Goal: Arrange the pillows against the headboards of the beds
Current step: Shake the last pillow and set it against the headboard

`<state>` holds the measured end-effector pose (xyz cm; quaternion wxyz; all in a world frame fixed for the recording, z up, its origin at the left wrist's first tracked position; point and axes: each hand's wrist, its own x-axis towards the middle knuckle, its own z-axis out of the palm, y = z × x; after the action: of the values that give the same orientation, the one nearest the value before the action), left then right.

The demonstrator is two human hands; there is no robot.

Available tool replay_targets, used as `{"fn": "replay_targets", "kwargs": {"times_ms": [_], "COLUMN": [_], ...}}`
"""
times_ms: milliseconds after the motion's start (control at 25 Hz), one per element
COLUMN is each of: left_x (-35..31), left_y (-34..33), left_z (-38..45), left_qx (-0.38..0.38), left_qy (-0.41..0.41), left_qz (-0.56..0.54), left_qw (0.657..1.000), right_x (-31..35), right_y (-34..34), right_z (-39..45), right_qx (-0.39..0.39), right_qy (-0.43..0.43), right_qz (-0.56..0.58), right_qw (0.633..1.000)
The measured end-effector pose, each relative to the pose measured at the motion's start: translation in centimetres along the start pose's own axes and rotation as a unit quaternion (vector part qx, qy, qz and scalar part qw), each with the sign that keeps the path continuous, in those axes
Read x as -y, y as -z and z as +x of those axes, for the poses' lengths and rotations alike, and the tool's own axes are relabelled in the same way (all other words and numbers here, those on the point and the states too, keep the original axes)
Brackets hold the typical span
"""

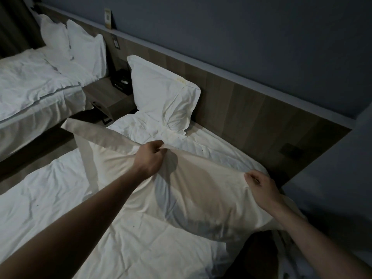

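Both my hands grip the top edge of a large white pillow (193, 190) held over the near bed (60, 190). My left hand (150, 156) pinches the edge near its middle and my right hand (261, 187) pinches it near the right corner. Beyond it, another white pillow (161, 93) leans upright against the wooden headboard (251, 109), on the bed's left side. On the far bed (30, 81), two white pillows (54, 35) (86, 45) stand side by side against the same long headboard.
A wooden nightstand (108, 95) with small dark items stands between the two beds. A strip of dark floor (40, 146) runs between them. The grey wall (241, 33) rises above the headboard ledge, and a wall corner (358, 150) juts out at the right.
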<state>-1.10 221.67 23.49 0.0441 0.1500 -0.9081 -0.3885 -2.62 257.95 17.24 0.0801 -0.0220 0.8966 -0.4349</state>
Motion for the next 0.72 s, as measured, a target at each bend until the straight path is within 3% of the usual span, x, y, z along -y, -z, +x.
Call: {"fn": "replay_targets", "kwargs": {"times_ms": [400,720], "left_x": [-6.1,-11.9], "left_y": [-11.7,-19.9], "left_z": [14.4,26.1], "left_qx": [0.076,0.134], "left_qy": [0.042,-0.019], "left_qz": [0.011,0.111], "left_qw": [0.996,0.985], "right_x": [-5.6,-9.2], "right_y": [5.7,9.4], "right_z": [12.6,20.5], "right_qx": [-0.05,-0.127], "right_qy": [-0.049,-0.077], "right_qz": [0.016,-0.021], "right_qw": [0.997,0.989]}}
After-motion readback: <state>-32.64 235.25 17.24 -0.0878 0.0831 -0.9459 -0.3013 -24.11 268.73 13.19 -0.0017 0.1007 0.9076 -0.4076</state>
